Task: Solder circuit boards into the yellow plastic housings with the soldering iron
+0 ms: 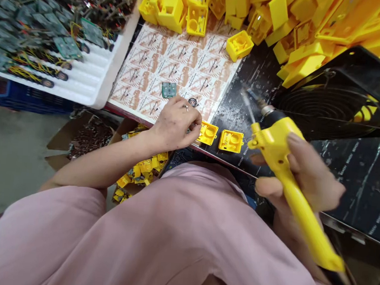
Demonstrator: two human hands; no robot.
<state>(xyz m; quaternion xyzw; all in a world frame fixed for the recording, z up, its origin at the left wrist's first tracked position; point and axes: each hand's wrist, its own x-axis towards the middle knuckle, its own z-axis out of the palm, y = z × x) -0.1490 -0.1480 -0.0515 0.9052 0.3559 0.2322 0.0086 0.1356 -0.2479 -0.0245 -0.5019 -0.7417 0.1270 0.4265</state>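
My left hand (pixel 177 122) rests at the bench's front edge, its fingers curled and closed on the left side of a small open yellow plastic case (pixel 209 134). The fingertips are partly hidden. Just beyond that hand lie a green circuit board (pixel 169 90) and a small round black speaker (pixel 193 102). A second open yellow case (pixel 231 141) sits to the right of the first. My right hand (pixel 314 177), slightly blurred, is wrapped around a yellow soldering gun (pixel 292 175) held above the bench. Its tip and thin feed tube point up and left, apart from the cases.
A white foam tray (pixel 99 73) at the left holds many circuit boards with wired speakers. Yellow cases (pixel 296 19) pile up at the back, near a black fan (pixel 336 100). Printed sheets (pixel 163 62) cover part of the bench. Below stands a box of yellow parts (pixel 144 167).
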